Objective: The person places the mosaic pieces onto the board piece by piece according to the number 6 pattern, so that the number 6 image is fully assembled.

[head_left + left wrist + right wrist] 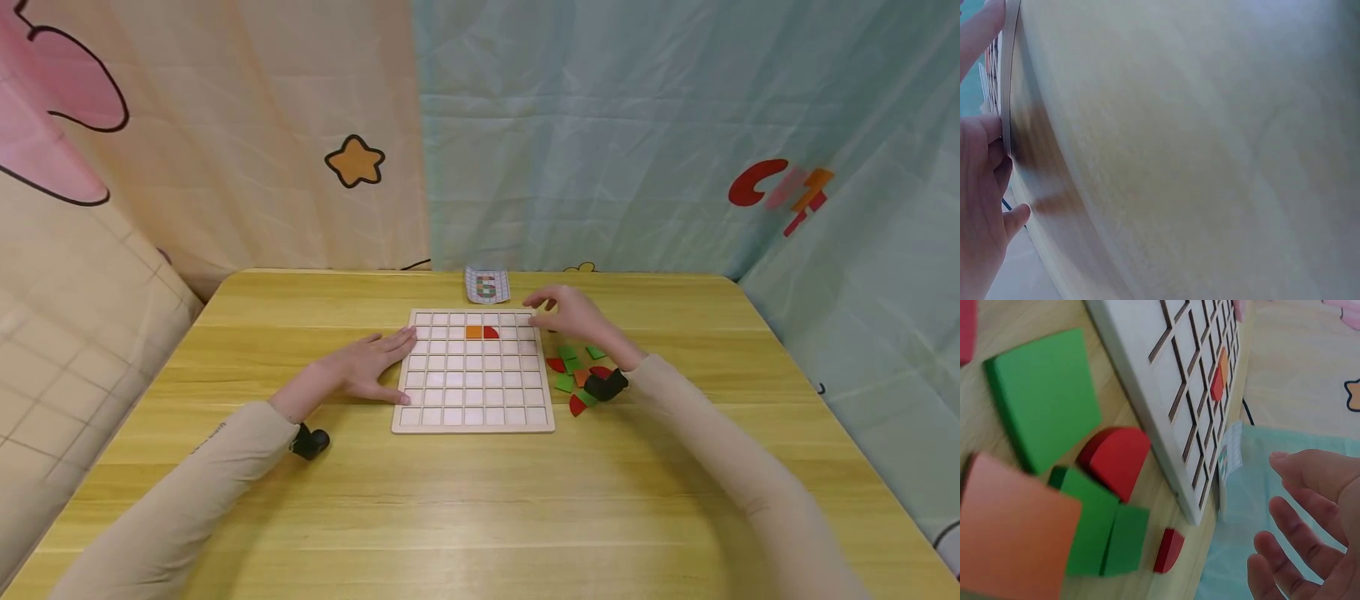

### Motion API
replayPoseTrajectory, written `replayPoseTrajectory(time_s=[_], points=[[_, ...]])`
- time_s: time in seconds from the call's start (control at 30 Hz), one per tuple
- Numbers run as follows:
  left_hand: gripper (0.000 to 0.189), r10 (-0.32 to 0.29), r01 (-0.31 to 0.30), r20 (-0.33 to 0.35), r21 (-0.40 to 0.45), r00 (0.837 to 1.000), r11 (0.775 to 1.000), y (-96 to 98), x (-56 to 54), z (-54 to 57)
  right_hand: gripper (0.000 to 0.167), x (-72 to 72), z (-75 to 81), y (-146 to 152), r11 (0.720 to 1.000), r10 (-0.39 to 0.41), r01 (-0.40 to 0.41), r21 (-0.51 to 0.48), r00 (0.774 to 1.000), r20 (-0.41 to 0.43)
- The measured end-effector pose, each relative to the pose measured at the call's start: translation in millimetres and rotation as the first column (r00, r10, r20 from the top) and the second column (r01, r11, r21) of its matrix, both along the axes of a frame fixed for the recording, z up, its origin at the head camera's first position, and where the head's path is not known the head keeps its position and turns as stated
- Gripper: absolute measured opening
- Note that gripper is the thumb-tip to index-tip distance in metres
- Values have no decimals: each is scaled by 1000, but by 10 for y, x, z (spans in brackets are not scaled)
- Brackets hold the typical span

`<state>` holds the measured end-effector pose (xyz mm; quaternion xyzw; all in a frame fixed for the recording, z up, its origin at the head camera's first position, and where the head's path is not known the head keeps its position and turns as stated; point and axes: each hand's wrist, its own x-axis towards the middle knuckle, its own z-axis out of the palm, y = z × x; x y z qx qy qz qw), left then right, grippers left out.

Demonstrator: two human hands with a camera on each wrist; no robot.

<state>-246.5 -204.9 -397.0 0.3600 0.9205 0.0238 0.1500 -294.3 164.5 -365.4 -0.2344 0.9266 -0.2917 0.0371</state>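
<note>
A pale wooden grid board (472, 427) lies flat on the table. An orange square tile (474, 332) and a red quarter-round tile (491, 332) sit side by side in its second row from the back. Along the board's left edge rests my left hand (367, 368), fingers spread, with fingertips and thumb at the rim. My right hand (572, 315) hovers by the board's back right corner. In the right wrist view its loosely bent fingers (1294, 528) stand apart with nothing between them. Loose green tiles (1047, 394) and red ones lie beneath that wrist.
A small printed pattern card (487, 286) leans behind the board, showing a coloured figure. Right of the board, several loose tiles (564, 382) in green, red and orange are scattered, partly under the black wrist camera (606, 385). A curtain (600, 167) hangs behind the wooden table (480, 517).
</note>
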Motion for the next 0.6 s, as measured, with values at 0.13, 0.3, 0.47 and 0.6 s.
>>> replayPoseTrajectory(time_s=[0.13, 0.3, 0.47, 0.6], points=[[105, 0, 0, 3, -4, 1000, 1000, 7, 1, 0, 33, 3, -48, 139, 1000, -11, 11, -11, 999, -33], [105, 6, -6, 12, -17, 1000, 1000, 9, -1, -6, 33, 21, -91, 306, 999, -31, 30, -31, 999, -23], [105, 10, -10, 19, -21, 1000, 1000, 13, 0, 7, 35, 68, -97, 464, 998, -51, 51, -22, 999, 2], [105, 13, -12, 21, -12, 1000, 1000, 14, -2, 10, 35, 103, -120, 578, 997, -72, 72, -11, 997, -4]])
